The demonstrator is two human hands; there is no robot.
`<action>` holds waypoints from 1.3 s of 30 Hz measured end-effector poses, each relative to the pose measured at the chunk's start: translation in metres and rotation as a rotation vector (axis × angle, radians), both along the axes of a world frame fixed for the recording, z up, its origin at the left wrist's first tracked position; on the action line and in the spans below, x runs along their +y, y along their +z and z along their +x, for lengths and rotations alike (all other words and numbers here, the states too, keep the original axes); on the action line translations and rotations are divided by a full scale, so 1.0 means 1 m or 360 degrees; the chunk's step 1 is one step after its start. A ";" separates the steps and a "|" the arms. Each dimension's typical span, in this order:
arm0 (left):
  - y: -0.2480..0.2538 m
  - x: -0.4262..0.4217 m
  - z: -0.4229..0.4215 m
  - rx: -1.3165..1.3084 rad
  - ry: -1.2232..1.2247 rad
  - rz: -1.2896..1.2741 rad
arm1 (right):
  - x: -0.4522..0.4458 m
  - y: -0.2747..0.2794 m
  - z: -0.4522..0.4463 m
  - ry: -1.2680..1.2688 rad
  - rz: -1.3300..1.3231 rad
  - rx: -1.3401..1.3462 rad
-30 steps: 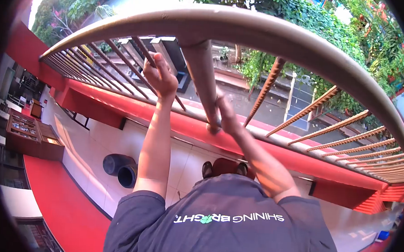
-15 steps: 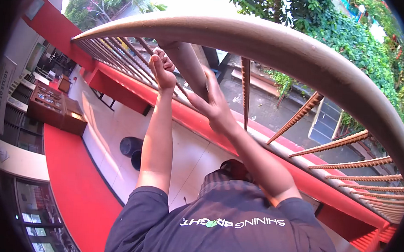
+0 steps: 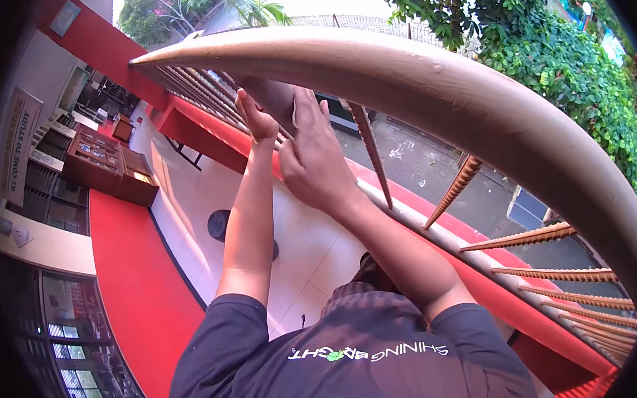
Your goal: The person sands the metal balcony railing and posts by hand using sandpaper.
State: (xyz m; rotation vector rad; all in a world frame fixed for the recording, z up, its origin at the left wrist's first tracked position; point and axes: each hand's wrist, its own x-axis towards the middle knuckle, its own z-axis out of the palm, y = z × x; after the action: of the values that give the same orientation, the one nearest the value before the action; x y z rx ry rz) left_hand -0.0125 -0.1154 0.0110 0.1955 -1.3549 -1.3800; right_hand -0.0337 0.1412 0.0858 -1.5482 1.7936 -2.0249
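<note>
My left hand [image 3: 259, 121] is raised at the left side of the thick brown post [image 3: 272, 96], below the curved handrail [image 3: 383, 62]. One of its digits points up; the others are mostly hidden, so its hold is unclear. Close by, on the post's right side, my right hand [image 3: 315, 152] has its fingers stretched upward along the post and its thumb apart. Nothing is visibly held in it. Thin ribbed bars [image 3: 370, 148] run down from the handrail on both sides.
A red ledge [image 3: 432, 223] runs below the railing. Dark round containers [image 3: 218, 224] stand on the pale floor, with a wooden cabinet [image 3: 93, 160] farther left. Outside are paving and leafy plants [image 3: 555, 82]. A striped dark item [image 3: 371, 292] lies near my shirt.
My right hand has moved up and left along the post, from low on it to near the handrail, with its fingers extended. My left hand stays near the post. The view has turned.
</note>
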 end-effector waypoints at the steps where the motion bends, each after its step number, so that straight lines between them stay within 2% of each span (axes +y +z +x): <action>1: -0.003 0.000 0.006 -0.0255 0.0417 -0.0385 | 0.007 -0.003 -0.003 0.0139 -0.0059 -0.0110; 2: 0.001 0.002 0.007 -0.0263 0.0425 -0.0394 | 0.008 -0.019 -0.001 0.0148 -0.0067 -0.0117; 4: 0.015 0.019 -0.002 -0.0114 0.0363 -0.0353 | 0.006 -0.063 0.002 0.0030 0.0087 -0.0444; 5: 0.020 0.028 -0.003 -0.0116 0.0367 -0.0349 | 0.010 -0.067 -0.001 0.0034 0.0091 -0.0445; 7: 0.034 0.044 -0.008 -0.0023 0.0298 -0.0292 | 0.013 -0.071 -0.007 0.0126 0.0030 -0.0708; 8: 0.035 0.048 -0.007 0.0018 0.0263 -0.0256 | 0.013 -0.064 -0.007 0.0123 0.0040 -0.0714; 9: 0.038 0.045 -0.001 -0.0109 0.0219 -0.0435 | 0.016 -0.053 -0.005 0.0061 -0.0035 -0.0670; 10: 0.037 0.046 0.000 -0.0063 0.0135 -0.0291 | 0.015 -0.047 -0.005 0.0003 -0.0109 -0.0615; 11: 0.041 0.051 0.000 -0.0073 0.0154 -0.0329 | 0.007 -0.054 -0.004 -0.0092 -0.0308 -0.0581; 12: 0.043 0.054 0.000 -0.0079 0.0168 -0.0370 | 0.003 -0.072 -0.005 -0.0094 -0.0298 -0.0573; 14: 0.041 0.045 0.002 -0.0056 0.0099 -0.0301 | -0.002 -0.127 -0.014 -0.0011 0.0205 -0.0909; 16: 0.039 0.041 -0.001 -0.0051 0.0021 -0.0220 | -0.010 -0.168 -0.017 -0.0223 0.0594 -0.0952; 18: 0.040 0.046 0.002 -0.0023 -0.0030 -0.0405 | -0.010 -0.130 -0.021 -0.0353 0.0298 -0.0472; 20: 0.040 0.045 0.003 -0.0008 -0.0117 -0.0344 | -0.010 -0.114 -0.030 -0.0040 0.0125 -0.0585; 21: 0.042 0.044 0.005 -0.0041 -0.0173 -0.0323 | 0.000 -0.108 -0.023 -0.0090 0.0107 -0.0474; 22: 0.043 0.044 0.006 -0.0076 -0.0139 -0.0333 | -0.013 -0.203 -0.034 -0.0530 0.0483 0.0288; 23: 0.044 0.043 0.005 -0.0052 -0.0162 -0.0341 | -0.007 -0.222 -0.031 -0.0462 0.0786 0.0260; 25: 0.039 0.038 0.006 -0.0025 -0.0238 -0.0369 | 0.005 -0.201 -0.021 -0.0268 0.1387 0.0174; 26: 0.035 0.033 0.006 -0.0018 -0.0289 -0.0383 | 0.007 -0.181 -0.022 -0.0276 0.1409 0.0174; 28: 0.035 0.035 0.004 0.0051 -0.0253 -0.0327 | 0.012 -0.159 -0.020 -0.0461 0.0767 0.0193; 29: 0.038 0.039 0.005 0.0006 -0.0247 -0.0367 | 0.012 -0.156 -0.020 -0.0651 0.0471 0.0523; 30: 0.040 0.041 0.008 -0.0036 -0.0241 -0.0413 | 0.014 -0.168 -0.015 -0.0651 0.0498 0.0534; 32: 0.036 0.032 0.006 -0.0003 -0.0304 -0.0377 | 0.016 -0.212 -0.002 -0.0626 0.0946 0.0593; 33: 0.034 0.030 0.006 -0.0001 -0.0340 -0.0364 | 0.016 -0.218 0.005 -0.0681 0.1198 0.0487; 34: 0.032 0.027 0.006 -0.0001 -0.0378 -0.0349 | 0.015 -0.222 -0.003 -0.0688 0.1211 0.0496; 36: 0.027 0.024 0.002 0.0151 -0.0452 -0.0238 | 0.008 -0.179 -0.017 -0.0494 0.1356 0.0355; 37: 0.025 0.028 0.006 0.0129 -0.0410 -0.0167 | 0.006 -0.161 -0.018 -0.0510 0.0985 0.0347; 38: 0.027 0.032 0.007 0.0118 -0.0365 -0.0105 | 0.000 -0.144 -0.008 -0.0523 0.0495 -0.0021; 39: 0.032 0.038 0.008 0.0088 -0.0190 -0.0216 | -0.003 -0.145 0.005 -0.0733 0.0649 0.0014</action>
State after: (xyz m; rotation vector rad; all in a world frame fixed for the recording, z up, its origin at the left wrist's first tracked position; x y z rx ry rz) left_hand -0.0048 -0.0774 0.0430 -0.0140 -1.4268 -1.3759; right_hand -0.0289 0.1381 -0.0592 -1.1054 2.5490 -1.6243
